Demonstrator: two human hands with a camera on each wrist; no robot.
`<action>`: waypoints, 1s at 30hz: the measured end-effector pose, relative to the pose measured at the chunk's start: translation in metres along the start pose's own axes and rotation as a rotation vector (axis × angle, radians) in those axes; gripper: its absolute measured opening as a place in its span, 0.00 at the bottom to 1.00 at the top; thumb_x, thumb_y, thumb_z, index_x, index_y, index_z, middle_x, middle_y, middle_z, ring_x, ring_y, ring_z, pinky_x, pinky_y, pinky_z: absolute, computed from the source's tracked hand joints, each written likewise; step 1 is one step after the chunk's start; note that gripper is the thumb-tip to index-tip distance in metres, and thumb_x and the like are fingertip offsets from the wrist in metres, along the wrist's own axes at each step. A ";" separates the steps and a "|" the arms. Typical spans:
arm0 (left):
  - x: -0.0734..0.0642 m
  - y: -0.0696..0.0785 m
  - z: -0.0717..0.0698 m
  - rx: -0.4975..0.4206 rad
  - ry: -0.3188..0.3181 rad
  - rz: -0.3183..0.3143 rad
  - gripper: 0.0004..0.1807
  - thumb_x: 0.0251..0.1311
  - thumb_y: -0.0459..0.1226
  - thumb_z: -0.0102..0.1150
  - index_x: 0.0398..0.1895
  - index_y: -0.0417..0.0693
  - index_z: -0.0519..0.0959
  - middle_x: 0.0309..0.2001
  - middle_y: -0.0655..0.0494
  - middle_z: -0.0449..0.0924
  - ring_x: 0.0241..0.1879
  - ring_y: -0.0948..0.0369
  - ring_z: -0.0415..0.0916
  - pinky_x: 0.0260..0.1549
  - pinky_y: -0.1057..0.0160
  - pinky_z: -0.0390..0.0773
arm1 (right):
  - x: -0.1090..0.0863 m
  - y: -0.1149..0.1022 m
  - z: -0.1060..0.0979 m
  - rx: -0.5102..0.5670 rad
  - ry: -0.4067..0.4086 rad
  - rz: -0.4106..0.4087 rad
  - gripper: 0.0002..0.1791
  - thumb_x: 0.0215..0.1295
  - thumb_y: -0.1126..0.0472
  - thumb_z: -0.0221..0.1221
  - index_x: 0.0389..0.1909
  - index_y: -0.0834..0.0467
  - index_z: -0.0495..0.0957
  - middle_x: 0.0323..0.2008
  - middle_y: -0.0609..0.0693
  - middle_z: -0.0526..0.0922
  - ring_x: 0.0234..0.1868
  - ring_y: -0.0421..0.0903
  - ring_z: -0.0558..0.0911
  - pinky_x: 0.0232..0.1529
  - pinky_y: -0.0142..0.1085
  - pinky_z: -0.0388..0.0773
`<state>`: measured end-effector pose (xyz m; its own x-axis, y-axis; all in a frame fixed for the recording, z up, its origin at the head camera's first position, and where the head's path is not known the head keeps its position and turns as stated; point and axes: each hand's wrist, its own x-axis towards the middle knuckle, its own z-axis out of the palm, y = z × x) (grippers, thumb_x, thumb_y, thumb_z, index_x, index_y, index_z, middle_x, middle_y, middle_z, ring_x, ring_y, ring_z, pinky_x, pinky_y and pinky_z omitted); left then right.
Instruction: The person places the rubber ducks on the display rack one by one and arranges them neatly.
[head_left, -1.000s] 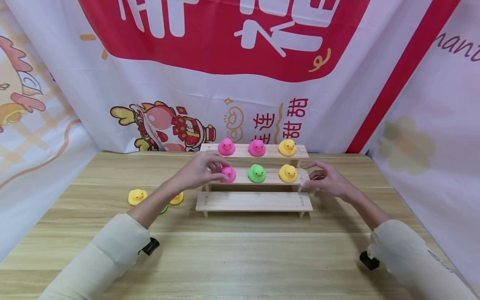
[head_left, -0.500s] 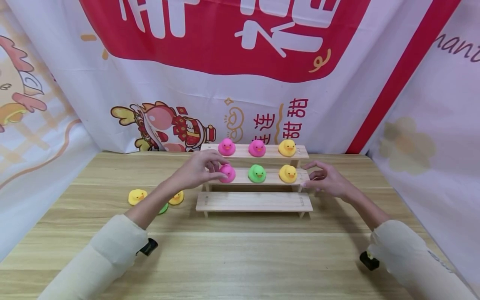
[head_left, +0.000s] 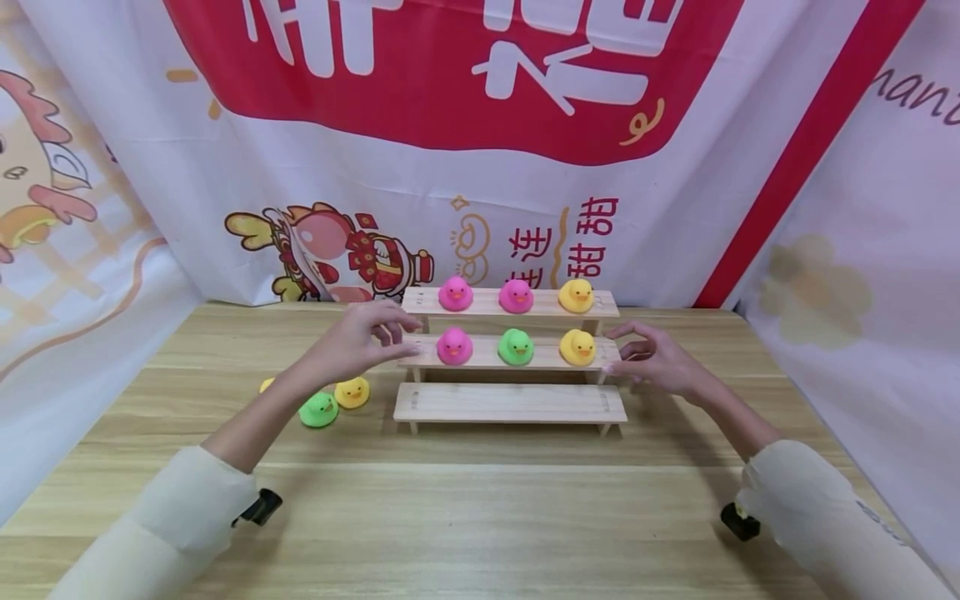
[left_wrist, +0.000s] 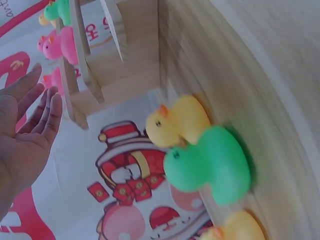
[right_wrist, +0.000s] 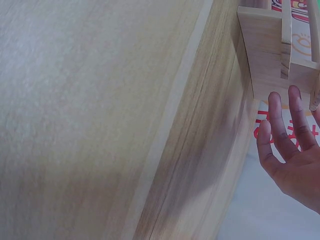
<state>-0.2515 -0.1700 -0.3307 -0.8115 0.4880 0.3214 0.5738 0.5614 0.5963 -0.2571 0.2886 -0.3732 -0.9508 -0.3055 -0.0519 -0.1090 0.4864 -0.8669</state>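
Note:
My left hand (head_left: 367, 337) hovers beside the left end of a three-step wooden stand (head_left: 510, 404), fingers loosely bent and holding nothing. Just right of its fingertips sits a pink rubber duck (head_left: 454, 347) on the middle step. That step also carries a green duck (head_left: 515, 347) and a yellow duck (head_left: 577, 347). Two pink ducks (head_left: 455, 294) and a yellow one (head_left: 576, 296) stand on the top step. My right hand (head_left: 656, 360) is at the stand's right end, thumb and forefinger by the middle step's edge; the right wrist view shows its other fingers (right_wrist: 282, 130) extended.
Left of the stand, a green duck (left_wrist: 210, 165) and a yellow duck (left_wrist: 180, 122) lie close together on the wooden table (head_left: 480, 517). Another yellow duck (left_wrist: 237, 227) is mostly behind my left forearm in the head view. A printed cloth (head_left: 375, 142) hangs behind.
My left hand has let go of the pink duck on the middle step and drawn back to the left. The green duck on the table has come into view. My right hand has stayed put.

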 end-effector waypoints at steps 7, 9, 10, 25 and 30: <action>-0.016 -0.023 -0.018 0.061 0.011 -0.026 0.15 0.58 0.32 0.76 0.48 0.38 0.86 0.41 0.49 0.86 0.36 0.58 0.80 0.38 0.64 0.85 | 0.001 0.000 0.000 0.001 -0.002 0.001 0.31 0.66 0.63 0.70 0.66 0.64 0.70 0.43 0.60 0.83 0.40 0.46 0.83 0.37 0.46 0.87; -0.022 -0.030 -0.024 0.080 0.004 -0.038 0.14 0.58 0.31 0.75 0.47 0.38 0.87 0.40 0.49 0.87 0.35 0.58 0.80 0.36 0.64 0.84 | 0.002 0.001 -0.001 -0.003 0.000 0.001 0.30 0.66 0.63 0.70 0.66 0.64 0.70 0.42 0.59 0.83 0.40 0.46 0.83 0.36 0.46 0.87; -0.025 -0.034 -0.027 0.090 -0.001 -0.048 0.14 0.58 0.31 0.75 0.47 0.37 0.87 0.40 0.49 0.87 0.34 0.58 0.80 0.35 0.65 0.84 | 0.002 0.001 -0.001 -0.004 -0.002 -0.001 0.30 0.66 0.63 0.70 0.66 0.65 0.70 0.42 0.59 0.83 0.40 0.46 0.83 0.36 0.46 0.87; -0.075 -0.094 -0.073 0.206 -0.126 -0.227 0.18 0.57 0.35 0.76 0.45 0.29 0.85 0.39 0.44 0.87 0.34 0.60 0.79 0.30 0.66 0.80 | -0.001 0.001 0.000 -0.014 0.005 -0.006 0.31 0.66 0.63 0.71 0.65 0.65 0.70 0.43 0.60 0.83 0.39 0.45 0.83 0.35 0.45 0.87; -0.087 -0.105 -0.081 0.216 -0.161 -0.279 0.22 0.55 0.37 0.78 0.46 0.27 0.84 0.38 0.43 0.86 0.32 0.60 0.76 0.27 0.65 0.77 | 0.000 0.000 -0.001 -0.020 0.005 -0.008 0.30 0.66 0.63 0.71 0.64 0.65 0.70 0.42 0.60 0.83 0.39 0.45 0.83 0.37 0.47 0.87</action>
<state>-0.2498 -0.3252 -0.3617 -0.9220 0.3852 0.0389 0.3569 0.8069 0.4706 -0.2574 0.2896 -0.3731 -0.9512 -0.3056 -0.0421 -0.1226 0.4999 -0.8573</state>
